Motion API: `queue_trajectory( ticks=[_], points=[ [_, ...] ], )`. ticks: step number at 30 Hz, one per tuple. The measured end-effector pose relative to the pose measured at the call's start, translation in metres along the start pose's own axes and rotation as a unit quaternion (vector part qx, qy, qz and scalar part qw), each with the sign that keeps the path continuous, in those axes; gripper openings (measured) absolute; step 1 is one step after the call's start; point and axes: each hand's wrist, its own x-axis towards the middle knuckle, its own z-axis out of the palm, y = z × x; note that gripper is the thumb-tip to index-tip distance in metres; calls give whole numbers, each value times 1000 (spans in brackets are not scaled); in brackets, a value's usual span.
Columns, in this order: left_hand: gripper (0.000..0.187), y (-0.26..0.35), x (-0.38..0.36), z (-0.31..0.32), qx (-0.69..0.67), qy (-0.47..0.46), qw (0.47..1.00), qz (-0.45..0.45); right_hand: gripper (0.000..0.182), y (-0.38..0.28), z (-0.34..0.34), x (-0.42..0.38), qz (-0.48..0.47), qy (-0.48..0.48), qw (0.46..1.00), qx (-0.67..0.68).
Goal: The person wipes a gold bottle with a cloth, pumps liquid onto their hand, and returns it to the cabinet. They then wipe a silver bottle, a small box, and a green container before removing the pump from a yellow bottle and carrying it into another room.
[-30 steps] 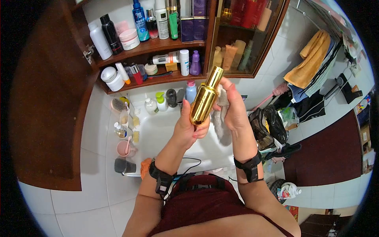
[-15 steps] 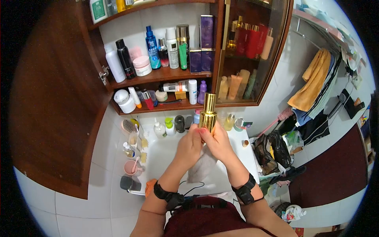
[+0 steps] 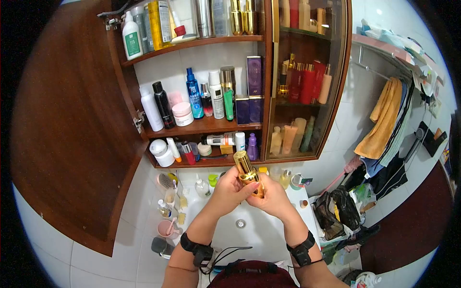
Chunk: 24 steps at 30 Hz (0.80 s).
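A shiny gold cosmetic bottle point(image 3: 244, 164) with a tall cap is held between my two hands, above the white sink point(image 3: 225, 240). It leans so that its cap points up and slightly left. My left hand point(image 3: 227, 193) has its fingers wrapped round the bottle's left side, with the thumb across the front. On the other side, my right hand point(image 3: 272, 196) grips the lower body, its thumb beside the left one. Fingers cover much of the bottle's lower part.
An open wooden cabinet point(image 3: 201, 126) holds rows of bottles and jars; two gold bottles point(image 3: 244, 18) stand on its top shelf. Its brown door point(image 3: 72, 125) swings out at left. Toiletries line the sink's edge, including a pink cup point(image 3: 166, 229). Towels point(image 3: 382, 120) hang at right.
The bottle has come lower and tilted left, with both hands still on it. A greyish cloth that hung below the hands is no longer visible. My view has tipped up, showing more of the top shelf.
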Motion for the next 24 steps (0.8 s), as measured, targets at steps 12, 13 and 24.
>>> queue_trajectory(
  ticks=[12,13,24],
  points=[
    [31,35,41,7,47,40,990,126,28,28,6,6,26,78,959,273],
    [33,55,50,4,53,31,986,153,26,27,4,5,30,65,948,310],
    [57,210,235,-45,382,138,893,196,17,42,-11,-1,28,47,956,288]
  ],
)
